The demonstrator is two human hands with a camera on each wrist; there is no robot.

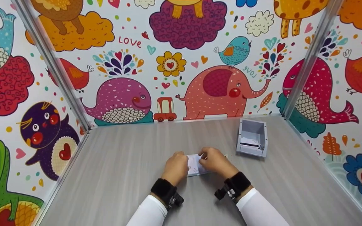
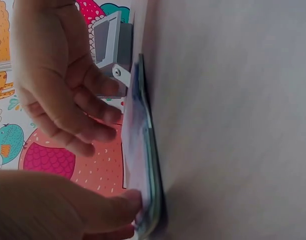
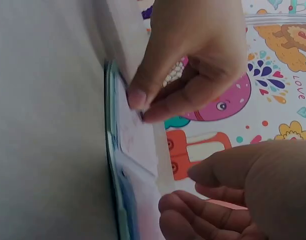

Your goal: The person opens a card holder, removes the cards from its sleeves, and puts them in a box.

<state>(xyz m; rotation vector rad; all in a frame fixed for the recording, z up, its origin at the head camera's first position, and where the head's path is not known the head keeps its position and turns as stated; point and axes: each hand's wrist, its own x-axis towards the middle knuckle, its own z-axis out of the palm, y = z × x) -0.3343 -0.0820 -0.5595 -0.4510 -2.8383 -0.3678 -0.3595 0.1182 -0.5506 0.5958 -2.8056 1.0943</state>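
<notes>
A small card holder (image 1: 192, 164) lies spread on the table, with pale printed inner pages and a greenish outer edge. Its strap with a metal snap (image 2: 121, 75) sticks out at the right end. My left hand (image 1: 177, 166) is at the left half, pinching the page between thumb and index finger (image 3: 152, 114). Over the right half is my right hand (image 1: 216, 160), its fingers loosely bent and apart from the thumb. Nothing shows between them in the right wrist view, where a clear sleeve edge (image 3: 135, 165) stands up near the fold.
A grey open box (image 1: 265, 138) stands at the back right, with white papers or cards and a dark strip inside. Printed cartoon panels (image 1: 168, 88) wall in the wood-grain table (image 1: 121, 175) at the back and both sides. Both wrists carry black straps with cameras.
</notes>
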